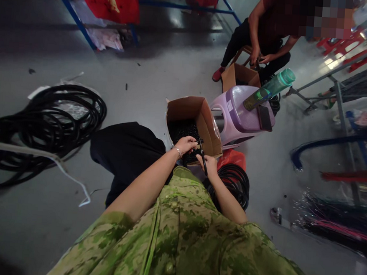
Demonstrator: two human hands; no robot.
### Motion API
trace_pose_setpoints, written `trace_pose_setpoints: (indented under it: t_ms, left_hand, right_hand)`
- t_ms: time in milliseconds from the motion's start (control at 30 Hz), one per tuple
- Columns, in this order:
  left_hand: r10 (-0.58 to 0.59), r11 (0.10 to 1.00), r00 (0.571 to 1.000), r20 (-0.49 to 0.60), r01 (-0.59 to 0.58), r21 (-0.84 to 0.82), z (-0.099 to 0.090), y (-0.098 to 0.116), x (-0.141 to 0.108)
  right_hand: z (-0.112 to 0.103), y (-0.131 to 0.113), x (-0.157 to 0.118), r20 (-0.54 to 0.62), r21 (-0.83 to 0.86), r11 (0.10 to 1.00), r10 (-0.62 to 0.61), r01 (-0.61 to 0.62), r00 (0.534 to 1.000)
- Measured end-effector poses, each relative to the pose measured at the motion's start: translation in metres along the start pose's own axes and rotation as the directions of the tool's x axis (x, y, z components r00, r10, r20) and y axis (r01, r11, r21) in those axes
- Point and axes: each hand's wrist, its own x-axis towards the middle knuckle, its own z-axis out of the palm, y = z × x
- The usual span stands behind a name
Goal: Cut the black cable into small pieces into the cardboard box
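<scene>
Above the open end of a cardboard box, my two hands are close together. My left hand, with a bracelet at the wrist, is closed with its fingertips pinching a thin black strip. My right hand is wrapped round black-handled scissors, whose blades point away from me and meet the strip near my left fingertips. Many small black pieces lie in the bottom of the box. Exact details of the strip are too small to make out.
A purple stool beside the box bears a green bottle and a dark phone. Black hose coils lie on the left floor; another coil is by my right arm. A co-worker sits at another box.
</scene>
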Motion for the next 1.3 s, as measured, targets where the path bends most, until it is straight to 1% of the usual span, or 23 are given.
trace_pose_setpoints:
  t_ms: [100,200,333,400,467,600,800,900,1100,1200,1300]
  left_hand:
    - [0.021,0.999,0.999,-0.035,-0.020,0.047,0.001,-0.003,0.002]
    - [0.054,0.995,0.997,-0.051,-0.049,0.092,0.001,-0.005,0.004]
    - [0.113,0.977,0.994,0.002,-0.112,0.182,-0.001,-0.004,0.002]
    - [0.135,0.964,0.990,0.035,-0.139,0.226,-0.002,-0.002,0.000]
    - [0.135,0.959,0.989,0.052,-0.144,0.244,-0.003,-0.001,-0.001]
    - [0.103,0.971,0.993,0.058,-0.113,0.212,-0.004,-0.001,-0.001]
    - [0.056,0.986,0.998,0.019,-0.058,0.154,-0.004,-0.003,0.004]
    - [0.045,0.991,0.999,-0.003,-0.044,0.126,-0.004,-0.005,0.005]
    - [0.042,0.993,0.998,-0.046,-0.037,0.108,-0.003,-0.007,0.006]
    - [0.040,0.996,0.998,-0.052,-0.036,0.087,-0.002,-0.005,0.005]
    - [0.042,0.999,0.996,-0.074,-0.041,0.016,-0.001,0.000,0.003]
  right_hand:
    - [-0.002,-0.001,-0.001,0.022,-0.043,0.999,0.033,-0.032,0.999]
    - [-0.008,-0.002,0.001,0.080,-0.064,0.997,0.047,-0.042,0.996]
    - [-0.019,-0.005,0.014,0.213,-0.013,0.998,0.058,-0.057,0.975]
    - [-0.023,-0.007,0.020,0.251,0.008,0.999,0.041,-0.045,0.967]
    - [-0.024,-0.008,0.023,0.265,0.035,0.999,0.016,-0.026,0.964]
    - [-0.018,-0.006,0.019,0.239,0.093,0.995,0.011,-0.035,0.971]
    - [-0.006,-0.004,0.008,0.083,-0.002,0.999,0.035,-0.035,0.996]
    - [0.000,-0.006,0.005,0.052,-0.013,0.999,0.036,-0.035,0.998]
    - [0.007,-0.010,0.005,0.056,-0.013,0.998,0.069,-0.068,0.996]
    - [0.002,-0.008,0.008,0.078,-0.050,0.997,0.070,-0.067,0.994]
    - [-0.006,-0.004,0.011,0.123,-0.058,0.998,0.022,-0.015,0.992]
